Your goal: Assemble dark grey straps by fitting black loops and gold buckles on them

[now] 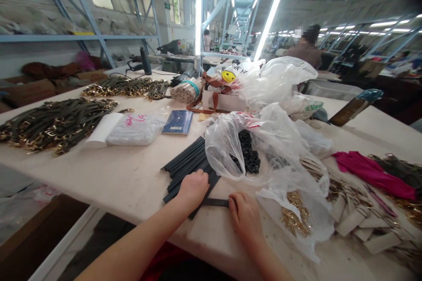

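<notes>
A stack of flat dark strap strips (187, 162) lies fanned on the table before me. My left hand (195, 188) rests over its near right side, fingers curled down on the strips; the fingertips are partly hidden. Between my hands, one dark strap (214, 202) lies crosswise, its right end in the curled fingers of my right hand (244, 211). Just beyond, an open clear plastic bag holds small black loops (249, 151). Gold metal clasps (296, 213) sit in clear plastic to the right of my right hand.
Dark straps with gold hardware (56, 123) are heaped at the left. A blue booklet (178, 122), a bundle of pale strips (186, 91) and large plastic bags (280, 74) stand behind. Beige straps (359, 219), a magenta cloth (372, 173) and a bottle (351, 109) are on the right.
</notes>
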A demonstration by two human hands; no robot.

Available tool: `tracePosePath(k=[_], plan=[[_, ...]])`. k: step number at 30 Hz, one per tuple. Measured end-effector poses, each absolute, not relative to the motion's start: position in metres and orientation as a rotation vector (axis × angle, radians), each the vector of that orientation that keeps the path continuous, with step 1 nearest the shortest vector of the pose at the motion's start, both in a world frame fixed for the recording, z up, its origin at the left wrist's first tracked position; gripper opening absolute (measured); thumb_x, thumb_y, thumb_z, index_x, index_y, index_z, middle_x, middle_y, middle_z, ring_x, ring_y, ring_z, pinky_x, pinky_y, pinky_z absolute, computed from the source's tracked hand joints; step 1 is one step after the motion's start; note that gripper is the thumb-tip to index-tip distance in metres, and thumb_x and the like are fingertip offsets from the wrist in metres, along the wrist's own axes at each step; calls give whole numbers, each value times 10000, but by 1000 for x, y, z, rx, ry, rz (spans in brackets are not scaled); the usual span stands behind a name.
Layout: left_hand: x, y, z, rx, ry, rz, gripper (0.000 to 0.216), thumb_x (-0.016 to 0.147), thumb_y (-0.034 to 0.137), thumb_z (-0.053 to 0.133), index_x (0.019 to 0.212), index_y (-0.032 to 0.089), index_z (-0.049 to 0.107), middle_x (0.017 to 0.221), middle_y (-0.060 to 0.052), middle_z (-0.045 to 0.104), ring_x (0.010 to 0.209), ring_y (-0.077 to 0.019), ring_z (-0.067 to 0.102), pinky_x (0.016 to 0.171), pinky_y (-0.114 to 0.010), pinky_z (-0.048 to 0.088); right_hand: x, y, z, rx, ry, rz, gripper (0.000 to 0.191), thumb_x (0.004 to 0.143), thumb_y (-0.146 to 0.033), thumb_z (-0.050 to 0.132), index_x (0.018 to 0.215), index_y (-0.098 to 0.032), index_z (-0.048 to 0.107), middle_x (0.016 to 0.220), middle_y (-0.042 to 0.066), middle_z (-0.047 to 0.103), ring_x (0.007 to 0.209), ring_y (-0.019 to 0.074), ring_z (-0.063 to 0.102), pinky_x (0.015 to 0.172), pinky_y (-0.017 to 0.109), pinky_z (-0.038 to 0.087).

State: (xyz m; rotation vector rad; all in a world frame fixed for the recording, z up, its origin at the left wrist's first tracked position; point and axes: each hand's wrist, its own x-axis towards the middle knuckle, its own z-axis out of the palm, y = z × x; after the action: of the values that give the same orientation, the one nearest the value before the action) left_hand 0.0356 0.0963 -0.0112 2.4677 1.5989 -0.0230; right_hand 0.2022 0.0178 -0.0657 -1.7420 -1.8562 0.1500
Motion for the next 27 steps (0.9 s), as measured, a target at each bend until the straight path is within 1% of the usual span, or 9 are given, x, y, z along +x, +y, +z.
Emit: tracePosePath(k=[4, 7, 10, 12, 16, 22, 24, 27], plan=[[36, 96, -15, 2499, 1603, -31, 181, 841, 205, 441, 896, 104, 580, 910, -129, 571, 839, -251, 582, 685, -337, 447, 202, 13, -71, -1737, -1813, 170, 172, 874, -261, 419, 843, -177, 566, 831, 69, 603, 803, 213, 551, 732, 348, 428], [34, 91, -16, 2528, 1601, -18, 179, 840, 234, 461, 898, 108, 574, 920, -128, 564, 867, -248, 569, 702, -332, 443, 201, 10, -70, -1733, -1807, 120, 150, 850, -264, 463, 884, -169, 574, 884, 83, 606, 849, 225, 549, 761, 363, 428], [33, 88, -19, 2558, 1601, 6, 205, 824, 294, 505, 921, 122, 563, 945, -119, 556, 900, -251, 552, 722, -331, 437, 196, 8, -68, -1679, -1955, 22, 220, 806, -265, 535, 1002, -178, 586, 1022, 99, 597, 944, 254, 528, 818, 393, 408], [30, 88, -21, 2569, 1614, 15, 203, 823, 292, 507, 935, 130, 557, 949, -112, 554, 905, -250, 548, 723, -334, 433, 193, 8, -69, -1623, -2078, 3, 242, 801, -227, 542, 1036, -204, 600, 1034, 88, 603, 949, 249, 531, 823, 383, 405], [16, 99, -24, 2580, 1670, 15, 177, 812, 265, 522, 918, 131, 567, 942, -113, 559, 898, -253, 550, 712, -341, 426, 193, 11, -74, -1579, -2117, 2, 236, 823, -150, 497, 1000, -220, 637, 961, 75, 629, 897, 215, 553, 798, 339, 411], [-10, 123, -23, 2625, 1698, 26, 144, 803, 227, 529, 902, 146, 594, 935, -111, 573, 908, -267, 545, 697, -347, 405, 195, 21, -73, -1514, -2182, -7, 257, 810, -107, 489, 959, -245, 648, 940, 56, 634, 884, 199, 560, 789, 324, 400], [-12, 124, -23, 2642, 1684, 33, 131, 805, 206, 517, 885, 147, 602, 924, -109, 577, 903, -258, 548, 703, -342, 395, 192, 24, -69, -1500, -2191, 1, 253, 798, -103, 497, 941, -247, 649, 944, 52, 636, 909, 203, 557, 812, 330, 389], [-9, 121, -25, 2652, 1656, 49, 131, 803, 190, 508, 865, 131, 607, 913, -118, 581, 887, -259, 554, 710, -348, 387, 189, 23, -63, -1458, -2203, 34, 223, 793, -145, 518, 951, -246, 638, 985, 52, 631, 995, 227, 530, 900, 375, 342]])
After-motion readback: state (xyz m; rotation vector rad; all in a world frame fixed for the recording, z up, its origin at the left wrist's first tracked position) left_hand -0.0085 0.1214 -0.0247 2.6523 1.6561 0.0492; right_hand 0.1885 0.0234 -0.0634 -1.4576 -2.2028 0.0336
